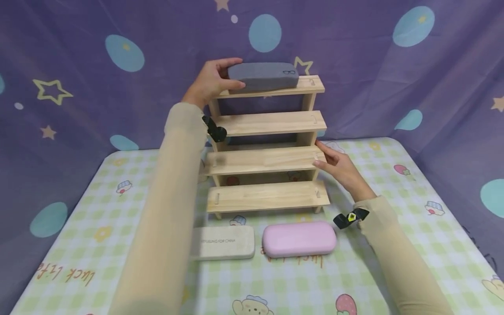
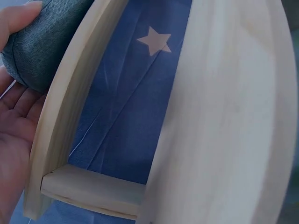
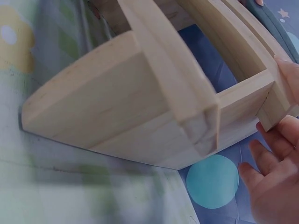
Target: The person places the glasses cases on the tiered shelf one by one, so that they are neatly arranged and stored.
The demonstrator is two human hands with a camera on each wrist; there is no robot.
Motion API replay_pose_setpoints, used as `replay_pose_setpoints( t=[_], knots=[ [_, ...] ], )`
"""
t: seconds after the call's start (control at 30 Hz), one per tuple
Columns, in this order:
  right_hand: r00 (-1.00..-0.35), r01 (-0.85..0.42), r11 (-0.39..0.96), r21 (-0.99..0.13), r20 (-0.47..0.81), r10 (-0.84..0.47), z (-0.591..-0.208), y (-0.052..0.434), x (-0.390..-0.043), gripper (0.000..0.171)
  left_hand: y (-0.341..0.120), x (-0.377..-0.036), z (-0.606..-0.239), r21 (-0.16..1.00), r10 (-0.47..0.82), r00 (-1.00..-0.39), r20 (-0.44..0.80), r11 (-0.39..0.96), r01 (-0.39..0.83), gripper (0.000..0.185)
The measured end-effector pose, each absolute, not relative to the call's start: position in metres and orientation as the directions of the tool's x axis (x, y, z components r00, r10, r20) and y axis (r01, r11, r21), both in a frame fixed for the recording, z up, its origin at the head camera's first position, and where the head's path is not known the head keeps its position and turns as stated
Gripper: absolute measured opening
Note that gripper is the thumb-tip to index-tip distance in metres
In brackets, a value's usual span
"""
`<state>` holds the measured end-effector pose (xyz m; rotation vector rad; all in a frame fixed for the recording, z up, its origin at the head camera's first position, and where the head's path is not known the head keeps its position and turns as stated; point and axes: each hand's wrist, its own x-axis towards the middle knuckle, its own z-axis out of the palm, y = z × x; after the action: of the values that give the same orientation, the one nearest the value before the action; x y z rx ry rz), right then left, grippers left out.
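Note:
A stepped wooden rack (image 1: pixel 267 159) with several shelves stands on the table. On its top shelf lies a grey fabric glasses case (image 1: pixel 263 76). My left hand (image 1: pixel 212 81) grips the case's left end (image 2: pixel 37 46), thumb over the top and fingers behind. My right hand (image 1: pixel 338 168) rests with straight fingers against the right end of the third shelf (image 3: pixel 275 100). In front of the rack lie a beige case (image 1: pixel 224 243) and a pink case (image 1: pixel 298 238).
The table carries a green checked cloth (image 1: pixel 393 183) with cartoon prints. A purple backdrop (image 1: pixel 78 65) with stars and blue dots hangs close behind the rack. The table's side and front edges are in view.

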<state>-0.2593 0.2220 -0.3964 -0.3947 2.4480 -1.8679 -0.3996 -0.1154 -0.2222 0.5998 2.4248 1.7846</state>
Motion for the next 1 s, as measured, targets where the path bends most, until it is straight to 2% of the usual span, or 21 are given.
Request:
replay_pose_setpoints(
  t=[0.27, 0.67, 0.83, 1.0],
  knots=[
    [-0.966, -0.185, 0.217, -0.959, 0.137, -0.218, -0.3977, 0.2196, -0.2585, 0.064, -0.1176, -0.3980, -0.2243, 0.875, 0.373, -0.911, 0.174, 0.367, 0.317, 0.070],
    [-0.964, -0.180, 0.154, -0.972, 0.142, -0.227, -0.4007, 0.2210, -0.2580, 0.063, -0.1150, -0.3964, -0.2234, 0.875, 0.377, -0.916, 0.138, 0.387, 0.291, 0.071],
    [-0.965, -0.182, 0.160, -0.970, 0.144, -0.221, -0.4006, 0.2210, -0.2572, 0.064, -0.1146, -0.3957, -0.2229, 0.897, 0.369, -0.920, 0.134, 0.349, 0.271, 0.072],
    [-0.967, -0.177, 0.177, -0.968, 0.137, -0.216, -0.4009, 0.2201, -0.2576, 0.064, -0.1181, -0.3964, -0.2247, 0.930, 0.354, -0.914, 0.197, 0.229, 0.289, 0.072]
  ],
)
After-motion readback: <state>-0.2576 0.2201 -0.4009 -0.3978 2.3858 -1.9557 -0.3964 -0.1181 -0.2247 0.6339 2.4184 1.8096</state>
